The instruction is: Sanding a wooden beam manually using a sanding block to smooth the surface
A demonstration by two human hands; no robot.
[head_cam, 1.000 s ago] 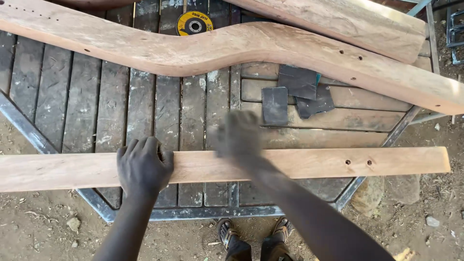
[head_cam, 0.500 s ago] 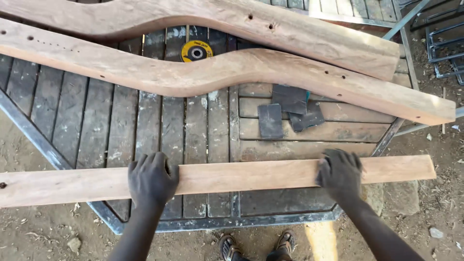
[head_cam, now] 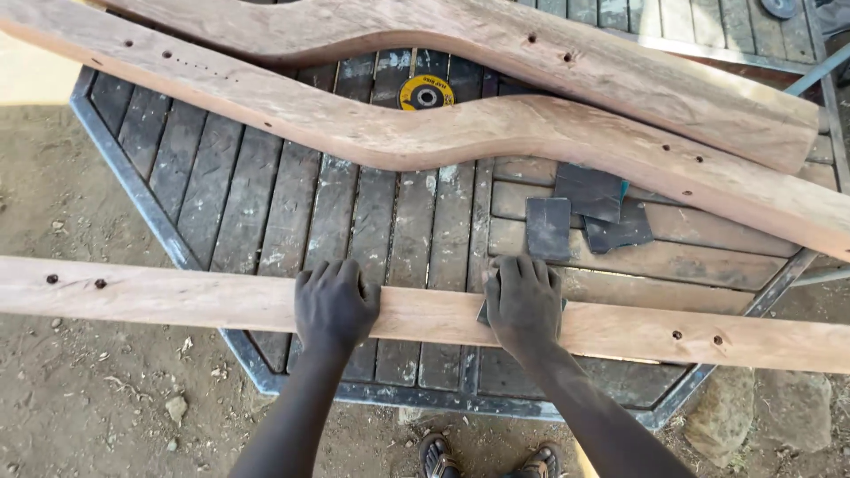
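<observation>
An open-air carpentry yard: a slatted, metal-framed worktable (head_cam: 266,204) stands on bare, stony dirt (head_cam: 97,398). Across the worktable lie 2 curved timber pieces (head_cam: 496,133), with a yellow grinding disc (head_cam: 426,92) between them and dark sandpaper sheets (head_cam: 584,212) just beside the lower one.

A long, flat plank (head_cam: 221,301) of pale reddish wood lies crosswise over the near edge of the slatted table, both ends reaching past it. Two small holes sit near each end. A dark sheet of sandpaper (head_cam: 483,310) is pressed flat on the plank's top face near its middle; only a corner of it shows.
</observation>
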